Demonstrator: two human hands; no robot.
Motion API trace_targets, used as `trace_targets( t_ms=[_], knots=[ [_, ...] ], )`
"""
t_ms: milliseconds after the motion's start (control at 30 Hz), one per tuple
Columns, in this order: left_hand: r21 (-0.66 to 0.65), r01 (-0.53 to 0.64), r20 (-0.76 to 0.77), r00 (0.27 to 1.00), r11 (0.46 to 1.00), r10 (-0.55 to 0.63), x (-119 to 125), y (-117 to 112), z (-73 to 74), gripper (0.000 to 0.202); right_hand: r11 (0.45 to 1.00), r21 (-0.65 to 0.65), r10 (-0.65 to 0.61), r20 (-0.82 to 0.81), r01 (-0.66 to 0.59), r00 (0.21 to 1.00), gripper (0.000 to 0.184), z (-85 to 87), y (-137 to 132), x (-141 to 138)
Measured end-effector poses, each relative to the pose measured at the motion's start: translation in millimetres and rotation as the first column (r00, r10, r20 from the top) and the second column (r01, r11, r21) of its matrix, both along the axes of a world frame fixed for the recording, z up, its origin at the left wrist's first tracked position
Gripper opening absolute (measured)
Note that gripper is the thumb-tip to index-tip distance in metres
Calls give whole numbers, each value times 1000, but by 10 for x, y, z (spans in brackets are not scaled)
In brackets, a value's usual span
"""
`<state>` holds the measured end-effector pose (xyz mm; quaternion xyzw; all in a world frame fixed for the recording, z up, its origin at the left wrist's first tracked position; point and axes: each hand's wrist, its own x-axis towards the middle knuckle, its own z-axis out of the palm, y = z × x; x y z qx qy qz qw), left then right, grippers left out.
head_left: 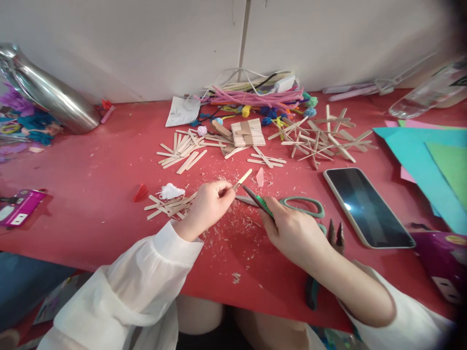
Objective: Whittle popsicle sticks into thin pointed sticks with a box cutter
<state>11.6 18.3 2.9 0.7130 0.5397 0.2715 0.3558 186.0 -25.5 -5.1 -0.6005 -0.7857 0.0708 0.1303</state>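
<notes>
My left hand is closed in a pinch on a wooden craft stick, whose pale end points up and to the right. My right hand wraps round a slim black-and-green knife; its dark tip lies close to the stick, and I cannot tell whether they touch. Below that tool, scissors with grey-green handles rest on the table. Thin wood shavings are scattered under both hands. A small pile of craft sticks lies beside my left wrist, partly hidden by it.
Loose craft sticks, a bundle of sticks and pink pipe cleaners lie towards the wall. A phone, rusty pliers and coloured paper are on the right. At left stands a steel flask, tilted in view.
</notes>
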Motion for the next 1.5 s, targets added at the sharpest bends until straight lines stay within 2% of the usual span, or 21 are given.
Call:
trace_targets(
  t_ms=[100, 267, 433, 600, 867, 1000, 1200, 1500],
  knots=[
    [-40, -7, 53, 999, 999, 9, 1, 7, 6, 24, 1000, 2, -28, -14, 28, 1000, 23, 7, 3, 6],
    [-178, -11, 180, 983, 984, 44, -23, 44, 16, 27, 997, -56, -52, -102, 47, 993, 19, 57, 83, 111],
    [-161, -43, 204, 976, 986, 75, -46, 77, 31, 25, 983, -171, 17, -238, -60, 971, 24, 108, 139, 191],
    [-130, -15, 225, 973, 991, 44, -60, 93, 15, 22, 969, -228, 27, -284, -95, 958, 26, 108, 124, 171],
    [-263, 16, 369, 925, 965, 86, -65, 91, -19, 21, 945, -297, 22, -361, -138, 932, 26, 118, 134, 197],
    [-250, 23, 366, 928, 968, 72, -59, 83, -2, 22, 932, -333, 4, -385, -143, 923, 28, 125, 125, 204],
    [-124, 22, 279, 960, 992, 14, -63, 71, 28, 26, 912, -380, -22, -419, -153, 908, 29, 131, 115, 207],
    [-49, 31, 222, 975, 998, -19, -74, 58, 15, 25, 883, -435, -43, -451, -177, 891, 31, 116, 135, 215]
  ],
)
